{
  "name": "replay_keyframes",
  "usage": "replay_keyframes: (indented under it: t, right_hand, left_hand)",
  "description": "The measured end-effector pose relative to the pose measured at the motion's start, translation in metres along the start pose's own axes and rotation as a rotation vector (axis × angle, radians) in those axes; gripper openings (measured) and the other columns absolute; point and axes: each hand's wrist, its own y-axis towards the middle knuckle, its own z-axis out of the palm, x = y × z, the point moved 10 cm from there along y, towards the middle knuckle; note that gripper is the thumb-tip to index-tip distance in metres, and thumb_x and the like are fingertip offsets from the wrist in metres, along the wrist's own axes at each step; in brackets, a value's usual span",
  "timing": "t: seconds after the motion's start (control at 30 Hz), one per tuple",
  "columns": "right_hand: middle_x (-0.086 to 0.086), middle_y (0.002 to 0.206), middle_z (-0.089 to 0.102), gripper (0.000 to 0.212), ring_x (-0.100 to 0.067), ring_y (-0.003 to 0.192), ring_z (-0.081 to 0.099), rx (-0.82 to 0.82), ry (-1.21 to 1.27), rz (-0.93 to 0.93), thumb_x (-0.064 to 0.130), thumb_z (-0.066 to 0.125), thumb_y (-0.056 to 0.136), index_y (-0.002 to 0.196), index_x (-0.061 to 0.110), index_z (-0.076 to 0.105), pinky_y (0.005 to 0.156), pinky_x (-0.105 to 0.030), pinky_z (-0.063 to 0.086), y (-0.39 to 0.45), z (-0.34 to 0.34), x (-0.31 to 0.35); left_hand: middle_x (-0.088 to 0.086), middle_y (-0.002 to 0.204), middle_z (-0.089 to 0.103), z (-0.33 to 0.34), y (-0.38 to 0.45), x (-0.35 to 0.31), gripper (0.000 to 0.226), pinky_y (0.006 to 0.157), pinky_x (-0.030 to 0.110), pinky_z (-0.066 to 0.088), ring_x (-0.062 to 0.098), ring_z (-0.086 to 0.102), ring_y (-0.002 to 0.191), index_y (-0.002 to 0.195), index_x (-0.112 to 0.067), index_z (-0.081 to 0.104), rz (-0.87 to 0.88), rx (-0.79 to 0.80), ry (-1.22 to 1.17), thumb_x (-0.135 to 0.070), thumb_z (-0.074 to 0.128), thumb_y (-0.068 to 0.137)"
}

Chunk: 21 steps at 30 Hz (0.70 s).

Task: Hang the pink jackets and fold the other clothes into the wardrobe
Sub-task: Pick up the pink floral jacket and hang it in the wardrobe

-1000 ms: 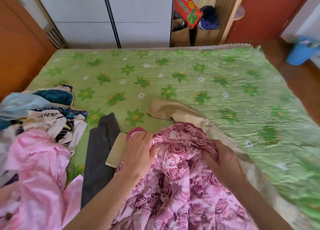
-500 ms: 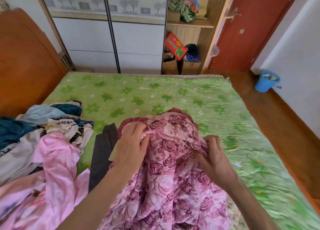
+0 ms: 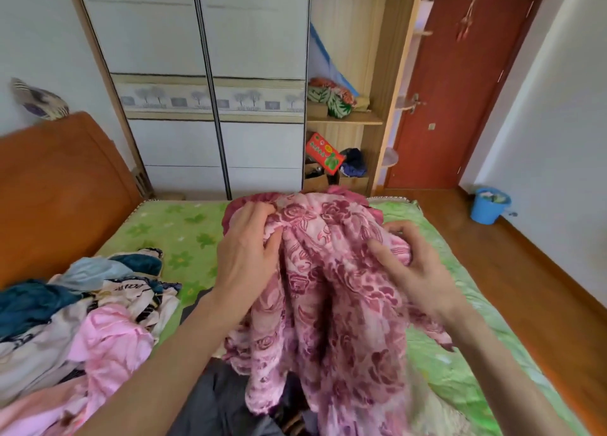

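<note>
Your left hand [image 3: 244,258] and right hand [image 3: 415,268] both clutch the pink jacket [image 3: 331,291], fingers curled into its bunched top; it hangs between them above the bed [image 3: 184,235]. The clothes pile [image 3: 82,320] lies left of your left hand.

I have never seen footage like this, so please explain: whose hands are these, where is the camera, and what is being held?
There is no machine here. A person wears a camera on the head, looking down at their own hands. The left hand and right hand both grip a pink rose-patterned jacket, lifted above a bed with a green flowered cover. A pile of clothes lies on the bed at the left. Beyond stands the wardrobe, its open shelves on the right.
</note>
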Motion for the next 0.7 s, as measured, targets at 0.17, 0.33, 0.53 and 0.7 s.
replay_keyframes:
  t: [0.17, 0.33, 0.53, 0.7]
  right_hand:
    - [0.009, 0.053, 0.053, 0.014, -0.010, 0.047, 0.046, -0.029, 0.018, 0.052, 0.034, 0.064, 0.103, 0.110, 0.030, 0.053, 0.047, -0.023, 0.038, -0.004, 0.016, -0.011]
    - [0.013, 0.054, 0.063, 0.020, -0.001, 0.045, 0.053, -0.108, 0.037, 0.174, 0.036, 0.070, 0.098, 0.104, 0.025, 0.055, 0.047, -0.016, 0.038, -0.005, 0.026, -0.029]
    - [0.008, 0.049, 0.062, 0.028, -0.008, 0.042, 0.060, -0.133, 0.014, 0.233, 0.040, 0.076, 0.092, 0.098, 0.023, 0.055, 0.040, -0.018, 0.035, 0.003, 0.029, -0.034]
    - [0.004, 0.054, 0.065, 0.016, -0.007, 0.043, 0.051, -0.012, 0.121, 0.269, 0.028, 0.074, 0.096, 0.100, 0.022, 0.060, 0.040, -0.022, 0.036, 0.005, 0.065, -0.040]
  left_hand:
    - [-0.003, 0.116, 0.057, 0.038, -0.037, 0.007, 0.028, 0.066, 0.042, 0.060, 0.026, 0.064, 0.105, 0.116, -0.022, 0.051, -0.018, 0.169, 0.063, -0.020, 0.071, 0.096]
    - [0.003, 0.112, 0.063, 0.070, -0.058, 0.007, 0.047, 0.092, 0.048, 0.055, 0.032, 0.059, 0.115, 0.138, -0.015, 0.055, -0.040, 0.317, 0.073, -0.019, 0.073, 0.096]
    - [-0.003, 0.122, 0.054, 0.075, -0.055, -0.015, 0.035, 0.077, 0.033, 0.048, 0.021, 0.062, 0.090, 0.138, -0.028, 0.057, -0.210, 0.399, -0.083, -0.036, 0.061, 0.103]
    - [-0.007, 0.101, 0.060, 0.070, -0.063, -0.049, 0.025, 0.078, 0.022, 0.052, 0.007, 0.060, 0.087, 0.105, -0.027, 0.063, -0.365, 0.435, -0.489, -0.050, 0.066, 0.096]
